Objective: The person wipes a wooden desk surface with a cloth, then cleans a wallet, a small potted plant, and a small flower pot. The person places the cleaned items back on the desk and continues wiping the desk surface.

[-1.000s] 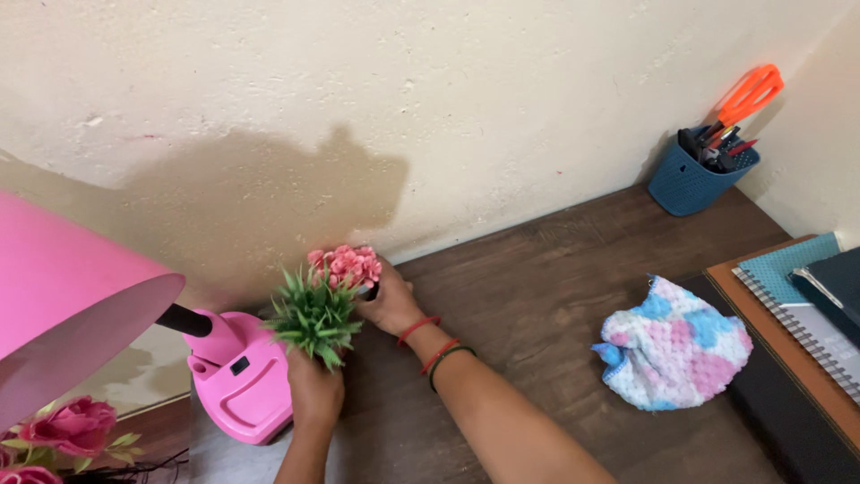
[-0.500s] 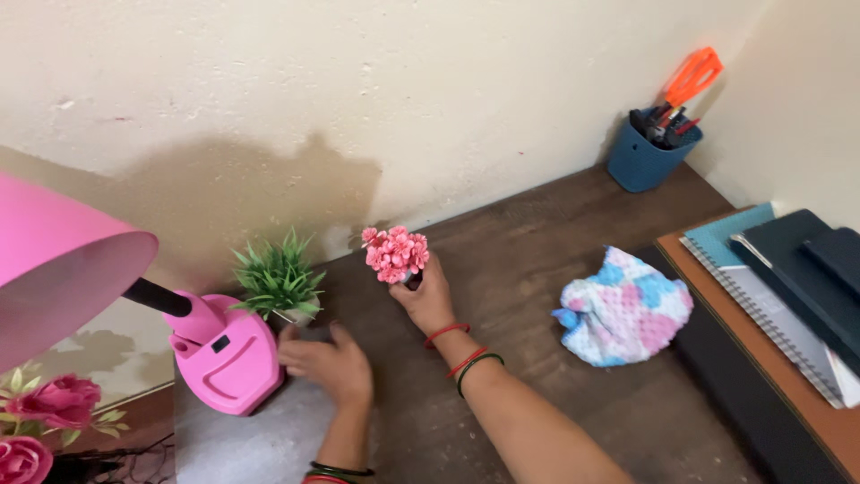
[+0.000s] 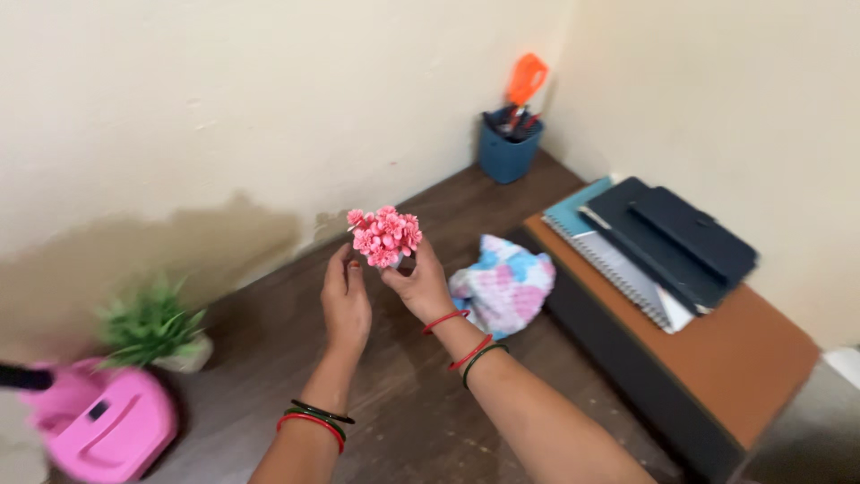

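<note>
**A:** Holding it up off the desk (image 3: 421,421) — the little pot of pink artificial flowers (image 3: 386,237) sits between both hands. Right hand (image 3: 418,285) is closed around the base of it from below, pot itself mostly hidden by fingers. Left hand (image 3: 346,300) stands flat beside it, fingers straight, touching or just about touching the side, not gripping anything.

**B:** How's it gonna handle, you reckon?

**A:** Looks light, one hand carries it easy. The flower head is probably soft plastic or foam, bends if squeezed, so I'd grab low on the pot, not the blooms. Small pot could be a bit slick.

**B:** Room around it?

**A:** Decent. Bare dark wood under the hands. Crumpled blue, pink and white cloth (image 3: 502,287) just right of the right wrist, stacked notebooks (image 3: 649,242) further right. Green potted plant (image 3: 154,327) and pink lamp base (image 3: 98,426) well off to the left. Wall runs close behind, blue pen holder (image 3: 506,148) in the far corner.
</note>
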